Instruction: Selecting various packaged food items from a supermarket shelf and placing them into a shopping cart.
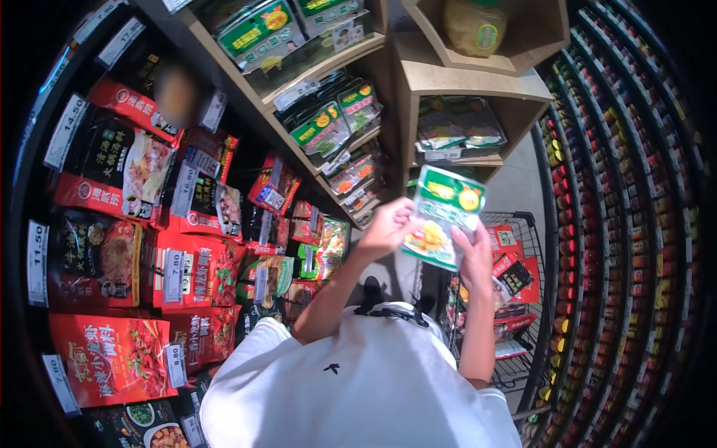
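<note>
A flat green-and-silver food packet (445,218) is held up in front of me, tilted, its printed front showing yellow food. My right hand (473,255) grips its lower right edge, with the thumb on the front. At the packet's left edge my left hand (389,227) has its fingers curled, and a fingertip lies over the printed front. What the fingers do behind the packet is hidden. Similar green-topped packets (459,123) lie in a wooden display cubby (476,84) just beyond my hands.
A wire shopping cart (529,224) holding red and black packets (515,274) stands by my right arm. Red seasoning pouches (115,358) with price tags hang at left. Wooden shelves (269,101) rise ahead. Shelves of jars (605,235) line the right side.
</note>
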Action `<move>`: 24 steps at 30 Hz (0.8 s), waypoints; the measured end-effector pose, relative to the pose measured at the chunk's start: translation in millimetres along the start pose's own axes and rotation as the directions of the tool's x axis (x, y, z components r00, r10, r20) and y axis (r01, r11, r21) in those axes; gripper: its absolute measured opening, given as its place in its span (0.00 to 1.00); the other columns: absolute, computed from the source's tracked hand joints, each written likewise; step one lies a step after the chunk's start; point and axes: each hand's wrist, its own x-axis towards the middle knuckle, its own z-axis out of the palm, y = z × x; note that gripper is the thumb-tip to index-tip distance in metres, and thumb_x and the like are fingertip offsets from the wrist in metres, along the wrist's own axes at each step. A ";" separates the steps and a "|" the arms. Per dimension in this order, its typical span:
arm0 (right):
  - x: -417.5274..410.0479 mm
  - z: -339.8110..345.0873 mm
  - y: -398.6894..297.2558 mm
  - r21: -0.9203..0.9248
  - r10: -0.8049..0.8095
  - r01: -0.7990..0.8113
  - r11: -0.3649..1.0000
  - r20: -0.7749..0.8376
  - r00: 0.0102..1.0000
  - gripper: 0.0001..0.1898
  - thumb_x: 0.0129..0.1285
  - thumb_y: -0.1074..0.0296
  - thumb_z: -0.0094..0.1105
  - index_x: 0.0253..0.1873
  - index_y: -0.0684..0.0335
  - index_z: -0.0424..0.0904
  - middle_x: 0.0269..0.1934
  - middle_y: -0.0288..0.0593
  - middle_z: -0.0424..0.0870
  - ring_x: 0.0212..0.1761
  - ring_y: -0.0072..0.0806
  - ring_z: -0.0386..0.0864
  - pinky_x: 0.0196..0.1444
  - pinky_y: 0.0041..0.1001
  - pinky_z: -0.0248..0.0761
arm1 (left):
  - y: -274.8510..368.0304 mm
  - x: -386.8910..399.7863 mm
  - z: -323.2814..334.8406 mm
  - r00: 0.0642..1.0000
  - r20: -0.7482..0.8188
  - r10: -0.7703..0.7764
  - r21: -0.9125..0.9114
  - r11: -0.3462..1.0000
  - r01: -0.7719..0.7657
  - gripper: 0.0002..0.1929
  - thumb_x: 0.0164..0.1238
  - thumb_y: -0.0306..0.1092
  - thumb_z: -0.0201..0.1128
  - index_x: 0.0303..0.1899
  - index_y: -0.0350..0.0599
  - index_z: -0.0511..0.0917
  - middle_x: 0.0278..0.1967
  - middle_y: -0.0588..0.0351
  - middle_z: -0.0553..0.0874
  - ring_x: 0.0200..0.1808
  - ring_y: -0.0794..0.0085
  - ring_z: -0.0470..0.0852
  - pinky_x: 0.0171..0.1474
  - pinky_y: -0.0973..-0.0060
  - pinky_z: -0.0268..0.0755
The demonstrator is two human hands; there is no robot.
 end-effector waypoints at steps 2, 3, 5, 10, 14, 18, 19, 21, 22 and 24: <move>-12.1 -32.2 20.8 0.077 0.064 -0.056 0.995 -0.098 0.993 0.22 0.54 0.76 0.57 0.54 0.70 0.64 0.47 0.45 0.74 0.47 0.27 0.74 0.50 0.25 0.67 | -13.2 -0.8 -4.6 0.994 0.036 -0.107 0.142 0.985 0.101 0.09 0.60 0.31 0.58 0.37 0.36 0.73 0.28 0.56 0.79 0.28 0.81 0.78 0.32 0.82 0.69; -17.7 -54.8 35.5 0.090 0.051 -0.038 0.995 -0.153 0.987 0.22 0.54 0.77 0.56 0.54 0.69 0.64 0.47 0.44 0.74 0.46 0.27 0.74 0.49 0.24 0.67 | -10.5 -0.9 -9.8 0.982 0.047 -0.182 0.182 0.968 0.171 0.09 0.60 0.32 0.58 0.37 0.36 0.73 0.26 0.56 0.79 0.27 0.80 0.78 0.30 0.81 0.69; -32.6 -109.0 67.7 0.057 0.016 0.004 0.998 -0.351 0.936 0.19 0.55 0.77 0.53 0.53 0.69 0.65 0.43 0.42 0.75 0.41 0.24 0.73 0.43 0.22 0.68 | -18.6 4.8 -34.5 0.951 -0.295 -0.093 0.312 0.931 0.188 0.11 0.57 0.34 0.60 0.36 0.36 0.75 0.24 0.55 0.80 0.24 0.76 0.79 0.27 0.79 0.69; -62.9 -230.3 117.3 -0.031 0.025 -0.063 0.998 -0.678 0.734 0.13 0.57 0.78 0.50 0.48 0.69 0.67 0.37 0.40 0.75 0.33 0.24 0.73 0.35 0.22 0.68 | -1.1 21.7 -130.8 0.706 -0.559 0.435 0.776 0.575 0.260 0.11 0.53 0.25 0.57 0.39 0.36 0.71 0.38 0.44 0.76 0.29 0.56 0.79 0.31 0.63 0.70; -67.1 -296.3 148.9 0.026 0.044 -0.036 0.999 -0.676 0.736 0.12 0.54 0.82 0.49 0.45 0.69 0.67 0.38 0.42 0.75 0.33 0.26 0.74 0.35 0.25 0.69 | 9.0 39.7 -176.1 0.567 -0.305 0.765 0.952 0.245 0.182 0.15 0.51 0.21 0.54 0.44 0.34 0.68 0.41 0.42 0.75 0.34 0.46 0.77 0.38 0.57 0.71; -69.1 -343.8 198.2 0.077 0.226 -0.238 0.968 -0.678 0.700 0.18 0.45 0.88 0.43 0.44 0.70 0.67 0.38 0.43 0.74 0.33 0.29 0.75 0.35 0.28 0.70 | 24.2 59.4 -177.0 0.756 -0.306 0.579 0.951 0.149 0.271 0.19 0.47 0.18 0.54 0.45 0.31 0.67 0.43 0.37 0.74 0.37 0.43 0.77 0.39 0.57 0.73; -76.3 -357.1 208.8 0.031 0.223 -0.287 0.957 -0.711 0.667 0.20 0.42 0.90 0.41 0.44 0.70 0.67 0.37 0.43 0.74 0.33 0.30 0.75 0.35 0.29 0.71 | 26.5 68.4 -174.6 0.820 -0.299 0.488 0.953 0.116 0.279 0.20 0.45 0.17 0.55 0.45 0.31 0.67 0.44 0.35 0.73 0.37 0.43 0.77 0.38 0.58 0.74; -81.6 -368.2 223.3 -0.005 0.182 -0.248 0.969 -0.664 0.725 0.17 0.45 0.87 0.41 0.44 0.69 0.68 0.37 0.43 0.74 0.33 0.30 0.75 0.34 0.30 0.71 | 28.5 86.0 -177.8 0.848 -0.336 0.411 0.940 0.090 0.329 0.19 0.44 0.18 0.57 0.43 0.29 0.67 0.41 0.32 0.75 0.37 0.44 0.78 0.37 0.59 0.75; -76.6 -357.2 224.2 0.058 0.197 -0.208 0.976 -0.640 0.743 0.16 0.47 0.86 0.41 0.43 0.68 0.68 0.37 0.44 0.74 0.33 0.30 0.75 0.33 0.30 0.72 | 29.9 89.9 -182.6 0.866 -0.366 0.340 0.929 0.075 0.363 0.17 0.44 0.19 0.58 0.40 0.29 0.69 0.38 0.33 0.77 0.37 0.45 0.79 0.37 0.59 0.75; -72.3 -311.0 208.1 0.221 0.212 -0.087 0.971 -0.641 0.738 0.13 0.52 0.81 0.43 0.45 0.68 0.68 0.37 0.43 0.73 0.35 0.31 0.74 0.31 0.31 0.72 | 29.2 98.5 -191.0 0.870 -0.406 0.280 0.911 0.051 0.409 0.11 0.44 0.22 0.62 0.32 0.29 0.73 0.30 0.36 0.79 0.36 0.45 0.79 0.37 0.59 0.75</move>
